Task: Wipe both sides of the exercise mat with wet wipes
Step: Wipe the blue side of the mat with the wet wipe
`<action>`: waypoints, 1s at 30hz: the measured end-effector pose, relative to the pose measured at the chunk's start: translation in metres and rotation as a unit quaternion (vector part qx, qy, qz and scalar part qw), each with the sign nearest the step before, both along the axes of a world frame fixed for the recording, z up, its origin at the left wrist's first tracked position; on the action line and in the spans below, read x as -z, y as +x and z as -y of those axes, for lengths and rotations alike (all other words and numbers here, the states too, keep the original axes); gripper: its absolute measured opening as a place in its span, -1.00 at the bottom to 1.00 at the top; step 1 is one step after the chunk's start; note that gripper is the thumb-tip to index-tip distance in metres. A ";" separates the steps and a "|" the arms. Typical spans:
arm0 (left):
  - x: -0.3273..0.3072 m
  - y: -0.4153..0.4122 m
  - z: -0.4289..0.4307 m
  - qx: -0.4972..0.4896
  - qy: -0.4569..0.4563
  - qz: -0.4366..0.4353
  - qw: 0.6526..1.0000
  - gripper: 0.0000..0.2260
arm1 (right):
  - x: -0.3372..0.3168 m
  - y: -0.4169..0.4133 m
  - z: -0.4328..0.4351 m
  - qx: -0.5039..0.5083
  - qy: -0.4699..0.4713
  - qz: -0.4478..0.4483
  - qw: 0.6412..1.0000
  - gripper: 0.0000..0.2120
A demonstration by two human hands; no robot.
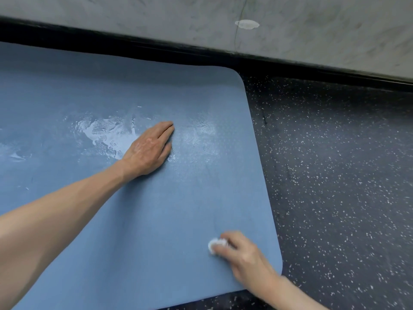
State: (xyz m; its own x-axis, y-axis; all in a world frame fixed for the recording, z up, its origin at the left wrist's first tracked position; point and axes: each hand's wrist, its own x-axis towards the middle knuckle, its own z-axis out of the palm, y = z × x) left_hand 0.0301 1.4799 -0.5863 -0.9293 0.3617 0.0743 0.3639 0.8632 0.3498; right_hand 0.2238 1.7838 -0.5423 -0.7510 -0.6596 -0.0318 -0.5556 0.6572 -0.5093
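Mat [156,220] flat on floor, first visible side being wiped. Left hand [148,148] at centre, fingers straight, pressing mat. Right hand [241,253] at 5 o'clock, fingers curled round balled wipe [215,243]. Next, likely: sweep dry near corner, then flip.

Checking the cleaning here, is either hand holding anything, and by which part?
The right hand grips a wadded white wet wipe, fingers curled over its top, against the blue mat. The left hand lies flat on the mat, holding nothing.
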 end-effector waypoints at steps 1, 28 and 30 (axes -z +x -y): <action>-0.001 0.003 -0.001 0.005 -0.002 -0.001 1.000 -0.51 | 0.004 -0.013 0.002 0.041 0.006 -0.027 0.999 -0.80; 0.008 0.097 -0.044 0.222 0.031 0.001 0.975 -0.57 | 0.005 0.003 -0.029 0.097 -0.014 -0.035 0.995 -0.79; 0.009 0.098 -0.045 0.220 0.032 -0.001 0.975 -0.57 | -0.004 0.030 -0.033 0.032 0.002 -0.013 0.999 -0.82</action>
